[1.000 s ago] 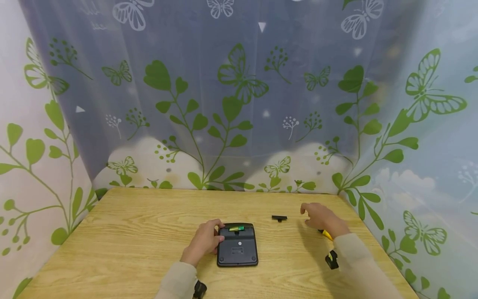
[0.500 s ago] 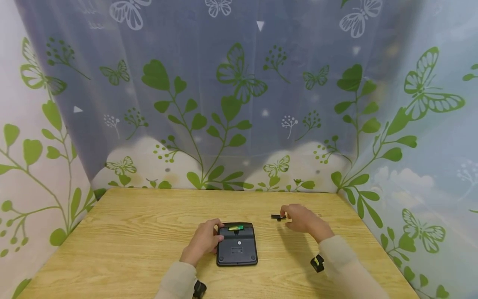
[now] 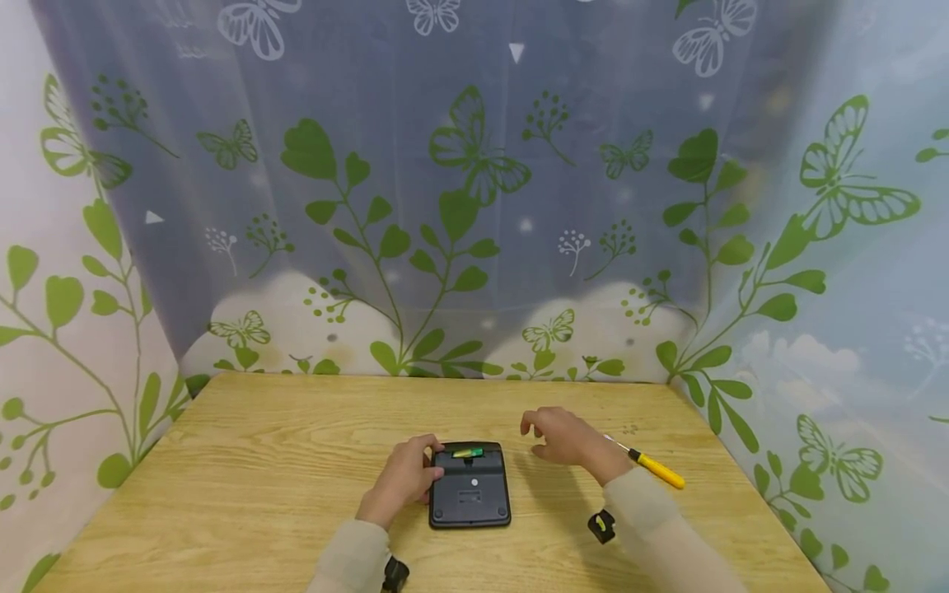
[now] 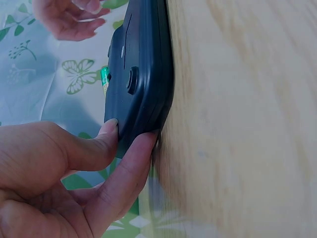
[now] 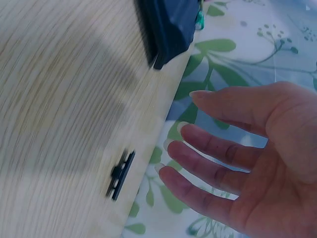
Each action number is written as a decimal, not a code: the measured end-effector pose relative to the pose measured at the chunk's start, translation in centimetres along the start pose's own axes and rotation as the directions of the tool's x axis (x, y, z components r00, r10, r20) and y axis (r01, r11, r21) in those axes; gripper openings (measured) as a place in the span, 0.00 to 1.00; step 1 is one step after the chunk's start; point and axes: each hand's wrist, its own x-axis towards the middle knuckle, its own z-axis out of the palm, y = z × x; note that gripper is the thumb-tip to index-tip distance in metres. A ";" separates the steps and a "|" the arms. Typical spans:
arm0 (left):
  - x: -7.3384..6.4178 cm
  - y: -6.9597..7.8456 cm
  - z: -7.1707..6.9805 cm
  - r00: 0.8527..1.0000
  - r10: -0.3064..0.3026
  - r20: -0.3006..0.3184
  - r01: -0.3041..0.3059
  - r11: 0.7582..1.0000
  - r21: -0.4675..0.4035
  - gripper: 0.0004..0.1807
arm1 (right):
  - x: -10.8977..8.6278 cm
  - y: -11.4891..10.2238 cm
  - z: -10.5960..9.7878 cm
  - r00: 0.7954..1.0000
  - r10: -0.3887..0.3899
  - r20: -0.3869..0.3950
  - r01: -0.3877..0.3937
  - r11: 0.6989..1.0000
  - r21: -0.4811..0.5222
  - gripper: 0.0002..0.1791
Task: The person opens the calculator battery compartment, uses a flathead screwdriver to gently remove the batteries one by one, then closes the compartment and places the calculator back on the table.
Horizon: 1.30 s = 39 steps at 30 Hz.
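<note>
A black calculator point(image 3: 470, 502) lies face down on the wooden table, its battery compartment uncovered. A green and yellow battery point(image 3: 468, 453) sits in that compartment. My left hand point(image 3: 404, 478) pinches the calculator's left edge; in the left wrist view the thumb is on its back and a finger at its lower edge. My right hand point(image 3: 567, 441) hovers right of the calculator, fingers loosely bent, holding nothing. Below it, a small black battery cover point(image 5: 121, 176) rests on the table in the right wrist view; in the head view the hand hides it.
A screwdriver point(image 3: 656, 468) with a yellow handle lies on the table point(image 3: 282, 461) to the right of my right hand. Tiny items point(image 3: 630, 429), too small to make out, lie near its tip. A patterned curtain point(image 3: 474, 247) stands behind the table.
My right hand has moved left, from near the screwdriver to over the battery cover and slightly past it. The screwdriver has come into full sight. My left hand keeps its grip on the calculator.
</note>
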 end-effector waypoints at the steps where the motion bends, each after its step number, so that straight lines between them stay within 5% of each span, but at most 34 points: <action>1: 0.0 0.0 0.0 1.000 0.000 -0.001 0.000 1.000 -0.001 0.16 | 0.2 -0.3 0.1 1.000 -0.006 0.003 0.006 1.000 -0.001 0.14; 13: 0.0 -0.2 0.0 1.000 -0.006 0.000 0.006 1.000 -0.004 0.16 | 1.6 -3.3 0.7 0.999 -0.044 0.019 0.045 0.999 -0.028 0.14; 39: 0.0 0.0 -0.1 1.000 -0.010 0.007 0.010 1.000 0.012 0.16 | 2.9 -5.0 1.6 0.999 -0.041 0.001 0.041 0.999 -0.021 0.14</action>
